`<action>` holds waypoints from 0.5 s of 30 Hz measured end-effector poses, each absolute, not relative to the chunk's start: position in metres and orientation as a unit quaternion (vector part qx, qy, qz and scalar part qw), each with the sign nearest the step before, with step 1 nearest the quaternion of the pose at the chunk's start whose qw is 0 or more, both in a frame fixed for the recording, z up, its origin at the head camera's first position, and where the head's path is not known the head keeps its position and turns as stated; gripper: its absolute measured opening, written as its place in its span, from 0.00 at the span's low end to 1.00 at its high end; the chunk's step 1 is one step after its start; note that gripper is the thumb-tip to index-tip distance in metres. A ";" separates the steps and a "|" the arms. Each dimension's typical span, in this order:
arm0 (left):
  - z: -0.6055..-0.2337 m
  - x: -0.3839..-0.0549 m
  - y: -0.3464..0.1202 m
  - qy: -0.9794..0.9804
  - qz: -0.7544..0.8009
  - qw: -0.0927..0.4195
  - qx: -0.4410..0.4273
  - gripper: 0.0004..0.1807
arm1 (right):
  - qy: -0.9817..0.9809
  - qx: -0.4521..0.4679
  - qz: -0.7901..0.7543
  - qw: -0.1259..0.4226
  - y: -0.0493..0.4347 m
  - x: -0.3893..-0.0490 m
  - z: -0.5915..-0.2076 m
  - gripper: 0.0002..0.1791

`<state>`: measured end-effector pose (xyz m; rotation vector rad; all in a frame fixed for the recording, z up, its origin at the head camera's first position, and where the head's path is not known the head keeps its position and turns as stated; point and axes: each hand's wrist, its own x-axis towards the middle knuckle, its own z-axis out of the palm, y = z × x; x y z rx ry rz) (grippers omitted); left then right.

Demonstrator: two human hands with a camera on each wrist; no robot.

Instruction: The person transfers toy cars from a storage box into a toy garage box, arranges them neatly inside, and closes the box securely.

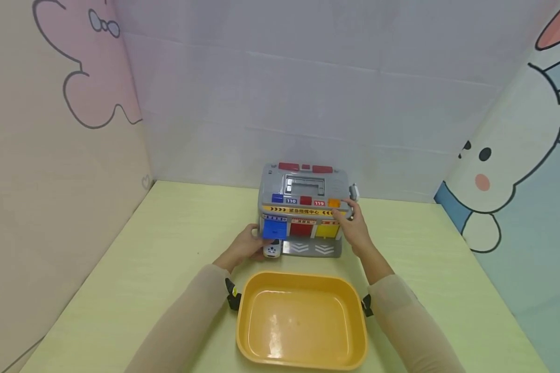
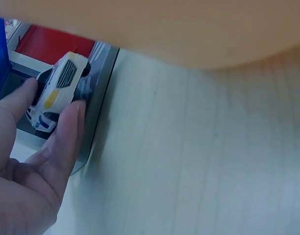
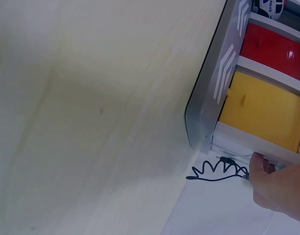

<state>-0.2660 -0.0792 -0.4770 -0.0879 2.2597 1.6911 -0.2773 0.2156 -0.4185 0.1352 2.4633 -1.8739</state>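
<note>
A grey toy emergency station (image 1: 303, 191) stands at the far side of the table, with blue, red and yellow doors in its front. The blue door (image 1: 275, 229) is swung up; the red door (image 3: 275, 51) and yellow door (image 3: 262, 110) are down. My left hand (image 1: 245, 243) pinches a white toy police car (image 2: 59, 90) between thumb and fingers, on the ramp before the blue doorway. At the station's upper right corner, my right hand (image 1: 356, 230) grips the body, its fingertips close to the orange roof button (image 1: 334, 202).
A yellow plastic tray (image 1: 303, 361) lies on the table nearer to me, between my forearms. Behind the station rises a pale cloth wall (image 1: 308, 103). A coiled dark cord (image 3: 216, 169) hangs by the station's right side.
</note>
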 end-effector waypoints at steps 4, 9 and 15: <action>-0.474 -0.266 -0.081 0.774 0.608 0.174 -0.011 0.47 | 0.796 0.041 -0.603 0.022 0.216 -0.277 -0.418 0.35; -0.474 -0.268 -0.085 0.778 0.599 0.188 0.020 0.52 | 0.798 0.038 -0.601 0.021 0.216 -0.277 -0.418 0.35; -0.476 -0.270 -0.087 0.787 0.588 0.183 0.041 0.54 | 0.796 0.037 -0.604 0.021 0.216 -0.277 -0.418 0.35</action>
